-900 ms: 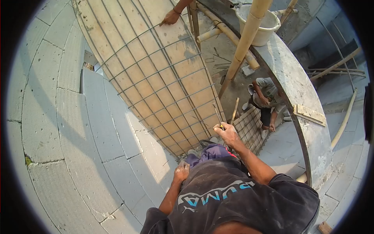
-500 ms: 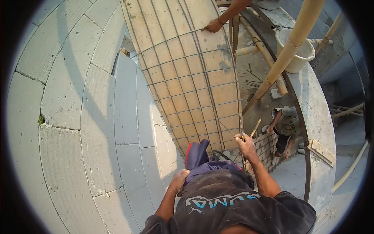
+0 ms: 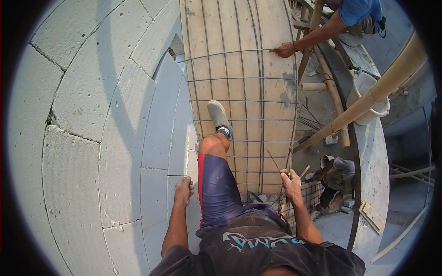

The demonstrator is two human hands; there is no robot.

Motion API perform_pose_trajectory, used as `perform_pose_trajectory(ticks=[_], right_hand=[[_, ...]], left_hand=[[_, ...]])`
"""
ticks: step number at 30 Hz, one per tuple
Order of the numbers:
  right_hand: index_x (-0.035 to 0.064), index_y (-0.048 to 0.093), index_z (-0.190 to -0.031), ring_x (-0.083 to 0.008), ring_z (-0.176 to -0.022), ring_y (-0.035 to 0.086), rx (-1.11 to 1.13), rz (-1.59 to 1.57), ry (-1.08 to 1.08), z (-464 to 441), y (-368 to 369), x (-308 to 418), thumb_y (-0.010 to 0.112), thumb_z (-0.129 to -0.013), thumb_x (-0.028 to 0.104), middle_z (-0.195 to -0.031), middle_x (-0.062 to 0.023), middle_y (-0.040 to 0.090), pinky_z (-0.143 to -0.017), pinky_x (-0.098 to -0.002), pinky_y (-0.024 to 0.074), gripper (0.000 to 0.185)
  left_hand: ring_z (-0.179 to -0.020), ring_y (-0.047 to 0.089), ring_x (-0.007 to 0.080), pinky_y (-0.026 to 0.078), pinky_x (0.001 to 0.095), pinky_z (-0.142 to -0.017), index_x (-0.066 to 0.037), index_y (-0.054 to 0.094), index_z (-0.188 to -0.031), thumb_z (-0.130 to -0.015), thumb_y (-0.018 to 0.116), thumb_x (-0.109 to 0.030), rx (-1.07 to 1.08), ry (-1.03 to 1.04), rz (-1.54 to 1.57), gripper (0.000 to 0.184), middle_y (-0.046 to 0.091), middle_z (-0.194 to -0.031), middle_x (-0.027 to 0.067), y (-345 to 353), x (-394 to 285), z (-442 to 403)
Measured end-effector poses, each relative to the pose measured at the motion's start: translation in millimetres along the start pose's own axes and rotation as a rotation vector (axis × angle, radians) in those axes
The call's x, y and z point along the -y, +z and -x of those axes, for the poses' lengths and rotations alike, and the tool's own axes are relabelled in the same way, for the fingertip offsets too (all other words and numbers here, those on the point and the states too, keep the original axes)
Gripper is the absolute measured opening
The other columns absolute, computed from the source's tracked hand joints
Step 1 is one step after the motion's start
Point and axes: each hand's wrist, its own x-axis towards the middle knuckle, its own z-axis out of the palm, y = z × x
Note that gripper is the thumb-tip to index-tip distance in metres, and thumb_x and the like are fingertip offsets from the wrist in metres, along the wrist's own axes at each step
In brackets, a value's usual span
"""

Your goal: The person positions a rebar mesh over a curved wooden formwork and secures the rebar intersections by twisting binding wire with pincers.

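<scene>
My right hand (image 3: pixel 291 183) is closed at the near right edge of the steel bar grid (image 3: pixel 248 120). From its fingers a thin wire (image 3: pixel 274 161) sticks out, along with something small marked yellow and black that I cannot identify. My left hand (image 3: pixel 184 191) hangs beside my thigh with curled fingers, and nothing shows in it. My leg reaches forward, its grey shoe (image 3: pixel 216 113) over the grid. Beneath the bars lies a wooden board (image 3: pixel 276 126). Farther off, another person's hand (image 3: pixel 283 49) touches a cross bar.
A pale block wall (image 3: pixel 124 138) runs along the left. On the right, a bamboo pole (image 3: pixel 359 108) slants past a white bucket (image 3: pixel 368 96) on a curved concrete ledge (image 3: pixel 372 161). A second person (image 3: pixel 338 177) crouches lower down, by another grid (image 3: pixel 311 200).
My leg has swung forward over the grid. My left hand has come off my shorts and moved left and forward. The view has shifted, showing more of the person at the upper right.
</scene>
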Motion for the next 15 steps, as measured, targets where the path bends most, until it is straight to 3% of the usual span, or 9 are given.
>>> perform_pose_trajectory(ticks=[5,8,12,13,15], right_hand=[[0.001,0.068,-0.102,-0.0112,-0.068,0.049,-0.063,0.05,0.043,-50.4,15.5,5.8,0.063,-0.093,0.02,-0.072,0.0,0.056,-0.064,-0.0296,0.0431,0.022],[0.0021,0.065,-0.107,-0.0055,-0.055,0.046,-0.079,0.066,-0.081,-93.3,28.4,14.8,0.062,-0.096,0.017,-0.069,0.0043,0.053,-0.049,-0.0242,0.0378,0.019],[0.0022,0.066,-0.105,-0.0073,-0.065,0.05,-0.088,0.112,-0.082,-166.6,51.9,51.3,0.061,-0.096,0.017,-0.078,0.0012,0.057,-0.059,-0.0256,0.0438,0.018],[0.0004,0.066,-0.103,-0.0117,-0.078,0.053,-0.102,0.185,-0.073,-182.8,63.6,86.2,0.062,-0.094,0.018,-0.082,-0.0037,0.062,-0.073,-0.0296,0.0459,0.021],[0.0009,0.066,-0.104,-0.0131,-0.077,0.055,-0.11,0.255,-0.151,-229.5,84.5,118.1,0.062,-0.094,0.018,-0.083,-0.005,0.062,-0.073,-0.0305,0.0461,0.02]], left_hand=[[-0.065,0.052,0.0055,0.046,0.0204,-0.053,-0.005,0.061,-0.106,-0.097,0.063,-0.029,0.087,0.117,0.008,0.026,0.055,-0.081,-0.0017,53.9,-67.5,-86.9],[-0.066,0.054,0.0056,0.047,0.0211,-0.053,-0.007,0.06,-0.108,-0.095,0.065,-0.029,0.119,0.184,-0.05,0.026,0.056,-0.082,-0.0021,95.6,-104.6,-159.2],[-0.068,0.052,0.0059,0.048,0.0238,-0.059,-0.006,0.064,-0.103,-0.095,0.066,-0.031,0.079,0.38,-0.115,0.026,0.058,-0.083,-0.0021,167.1,-161.2,-254.4],[-0.07,0.053,0.0063,0.049,0.025,-0.062,-0.005,0.065,-0.104,-0.095,0.066,-0.031,0.054,0.433,-0.133,0.028,0.059,-0.083,-0.0018,185.1,-179.0,-273.1],[-0.076,0.056,0.0073,0.049,0.0255,-0.068,-0.003,0.065,-0.109,-0.095,0.065,-0.031,0.071,0.558,-0.091,0.031,0.062,-0.087,0.0001,216.3,-210.9,-317.4]])
